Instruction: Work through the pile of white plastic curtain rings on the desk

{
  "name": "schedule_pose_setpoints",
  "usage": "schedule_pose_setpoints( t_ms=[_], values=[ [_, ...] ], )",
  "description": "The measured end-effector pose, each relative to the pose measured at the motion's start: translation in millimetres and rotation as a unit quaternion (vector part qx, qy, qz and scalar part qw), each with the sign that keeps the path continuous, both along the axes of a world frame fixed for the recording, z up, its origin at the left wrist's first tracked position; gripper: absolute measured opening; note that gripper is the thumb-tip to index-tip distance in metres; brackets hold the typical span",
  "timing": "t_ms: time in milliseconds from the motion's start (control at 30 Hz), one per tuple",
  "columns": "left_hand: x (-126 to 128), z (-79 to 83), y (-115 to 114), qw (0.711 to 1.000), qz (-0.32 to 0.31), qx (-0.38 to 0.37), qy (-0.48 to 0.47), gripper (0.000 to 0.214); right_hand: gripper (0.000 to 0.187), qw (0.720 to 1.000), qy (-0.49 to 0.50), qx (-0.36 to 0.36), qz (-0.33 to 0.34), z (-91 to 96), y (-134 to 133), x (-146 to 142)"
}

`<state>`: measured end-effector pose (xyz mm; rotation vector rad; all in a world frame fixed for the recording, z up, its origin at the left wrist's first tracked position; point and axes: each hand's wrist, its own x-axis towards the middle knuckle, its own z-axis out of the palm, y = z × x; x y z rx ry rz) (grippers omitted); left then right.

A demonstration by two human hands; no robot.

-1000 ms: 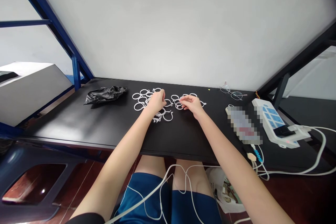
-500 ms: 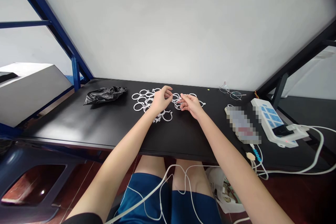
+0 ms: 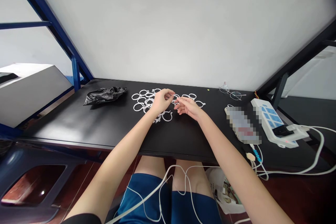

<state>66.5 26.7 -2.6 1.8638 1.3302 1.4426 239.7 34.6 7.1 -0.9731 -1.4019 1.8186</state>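
Several white plastic curtain rings point(image 3: 138, 107), each with a small tab, lie in a loose pile on the black table point(image 3: 105, 126). My left hand point(image 3: 163, 100) hovers over the right side of the pile, its thumb and index finger pinched on a white curtain ring point(image 3: 176, 97). Facing it, my right hand point(image 3: 187, 106) has its thumb and index finger closed at the same ring, the other fingers curled below. The small part between the fingertips is too small to make out. A few more rings point(image 3: 192, 96) lie just beyond my right hand.
A crumpled black plastic bag point(image 3: 106, 95) lies to the left. On the right are glasses point(image 3: 235, 95), a blurred-out phone point(image 3: 243, 126) and a white power strip point(image 3: 270, 115) with plugged-in cables. White cables point(image 3: 168, 173) cross my lap. A wall point(image 3: 170, 35) rises behind the table.
My right hand has shifted slightly left, bringing its fingertips closer to my left hand's. More of the rings behind it now show. My left hand has barely moved.
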Motion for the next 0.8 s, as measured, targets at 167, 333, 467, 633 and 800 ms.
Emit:
schedule_pose_setpoints(
  t_ms=[167, 333, 467, 633, 800],
  values=[
    [-0.9, 1.3, 2.0, 0.998, -0.023, -0.033, -0.052, 0.015, 0.019, 1.000, 0.005, 0.003, -0.007, -3.2, 2.9, 0.8],
    [-0.5, 2.3, 1.4, 0.997, -0.026, -0.055, -0.051, 0.018, 0.020, 0.999, 0.015, 0.017, -0.028, -6.6, 5.1, 1.8],
    [-0.6, 2.4, 1.8, 0.996, -0.023, -0.066, -0.048, 0.014, 0.024, 0.999, 0.017, 0.027, -0.039, -6.8, 4.9, 2.2],
    [-1.2, 2.5, 1.9, 0.995, -0.032, -0.075, -0.050, 0.013, 0.028, 0.998, 0.018, 0.028, -0.045, -5.8, 3.9, 2.1],
    [-1.5, 3.6, -0.1, 0.994, -0.045, -0.079, -0.058, 0.014, 0.027, 0.998, 0.022, 0.030, -0.049, -6.0, 4.2, 2.3]
  ],
)
